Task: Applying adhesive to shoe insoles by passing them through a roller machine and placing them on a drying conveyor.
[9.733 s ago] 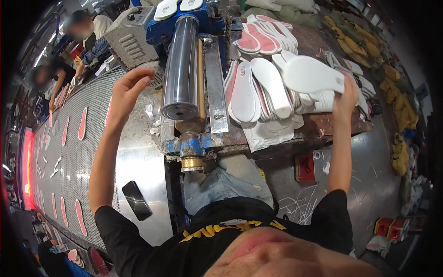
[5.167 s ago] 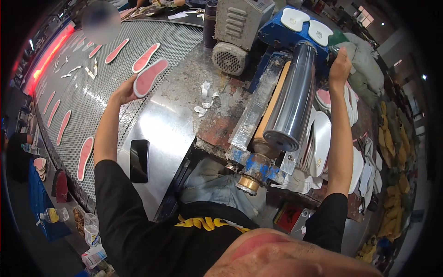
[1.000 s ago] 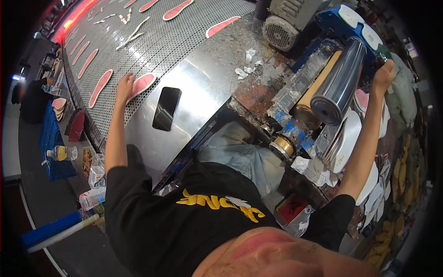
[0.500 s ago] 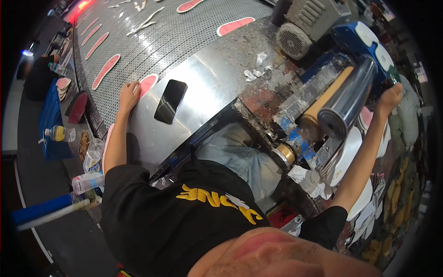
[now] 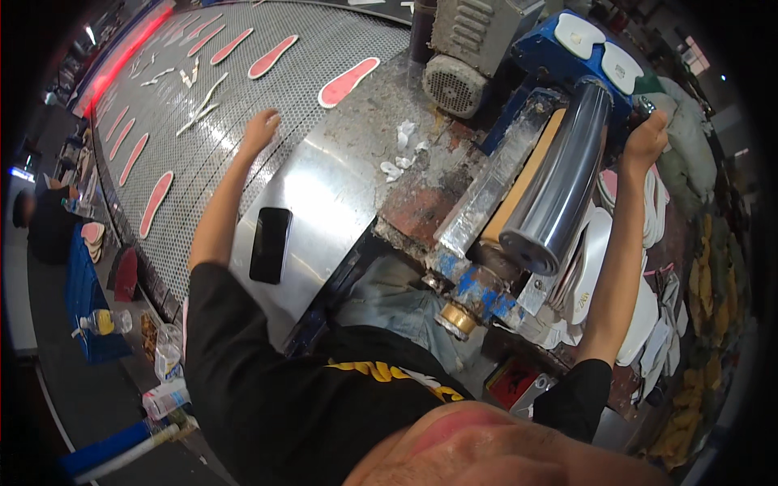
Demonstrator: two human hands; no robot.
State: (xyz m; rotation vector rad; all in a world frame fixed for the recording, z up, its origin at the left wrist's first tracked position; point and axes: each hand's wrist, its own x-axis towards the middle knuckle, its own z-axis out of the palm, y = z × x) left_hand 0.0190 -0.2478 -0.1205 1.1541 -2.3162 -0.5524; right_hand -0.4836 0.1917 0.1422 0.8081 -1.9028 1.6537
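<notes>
Left hand flat, open, empty on perforated steel belt; pink insole far right of it. Right hand curled at far end of glossy steel roller; grip unclear.

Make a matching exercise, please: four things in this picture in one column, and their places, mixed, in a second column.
Things:
1. flat black phone
2. pink sole-shaped insole
3. left hand
4. right hand

Places:
a. at the far end of the shiny steel roller
b. on the smooth metal plate
c. at the perforated belt's edge, empty
d. on the perforated belt, near the grey motor

Pairs: 1-b, 2-d, 3-c, 4-a
</notes>
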